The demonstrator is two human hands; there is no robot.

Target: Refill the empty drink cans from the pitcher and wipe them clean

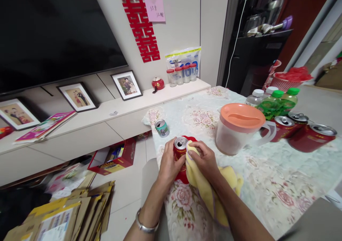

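Note:
An opened red can stands upright on a red scallop-edged mat near the table's left edge. My left hand is wrapped round the can's left side. My right hand pinches a yellow cloth against the can's right side, and the cloth trails down over the flowered tablecloth. Just beyond my left hand stands a small green and silver can. The lower part of the red can is partly covered by my fingers.
A pitcher with an orange lid stands to the right. Behind it are several bottles and red cans. Glass jars and framed photos line the cabinet. Flattened cardboard lies at the lower left.

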